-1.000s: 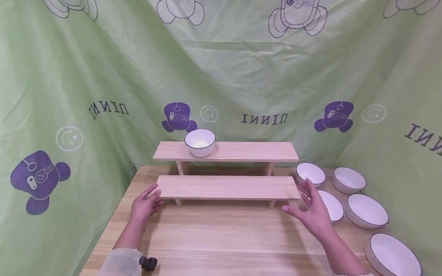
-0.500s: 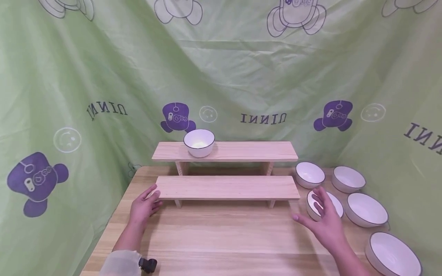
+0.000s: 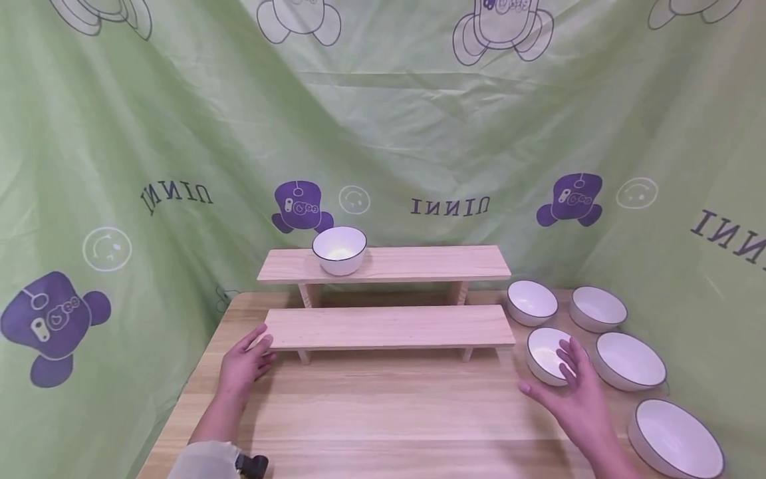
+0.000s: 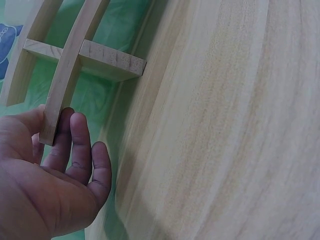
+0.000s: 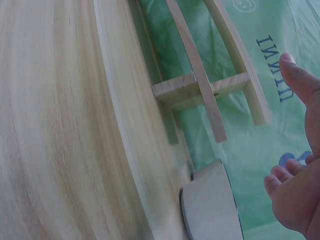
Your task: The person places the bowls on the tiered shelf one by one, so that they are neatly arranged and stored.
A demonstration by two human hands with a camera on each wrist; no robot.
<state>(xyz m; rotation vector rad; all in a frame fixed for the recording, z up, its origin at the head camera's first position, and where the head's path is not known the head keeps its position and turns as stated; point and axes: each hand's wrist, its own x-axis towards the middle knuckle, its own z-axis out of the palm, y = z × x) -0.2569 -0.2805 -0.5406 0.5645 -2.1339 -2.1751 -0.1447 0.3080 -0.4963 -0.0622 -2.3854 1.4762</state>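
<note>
A two-step wooden shelf has a lower board [image 3: 389, 327] in front and an upper board [image 3: 437, 264] behind it. My left hand [image 3: 239, 366] holds the left end of the lower board; in the left wrist view, the board's end [image 4: 48, 132] lies between thumb and fingers. My right hand [image 3: 577, 402] is raised with thumb and fingers spread, holding nothing. It partly covers a white, dark-rimmed bowl [image 3: 543, 352] in the head view. Another white bowl [image 3: 339, 253] stands left of centre on the upper board.
Several more white bowls stand on the right side of the table, among them one at the back [image 3: 531, 303] and one near the front [image 3: 676, 436]. A green printed cloth [image 3: 389, 133] hangs behind and at both sides of the wooden table [image 3: 371, 426].
My right hand has moved away from the lower board's right end, rightward and toward me, to near the bowl. My left hand stays at the board's left end. The view shifts slightly.
</note>
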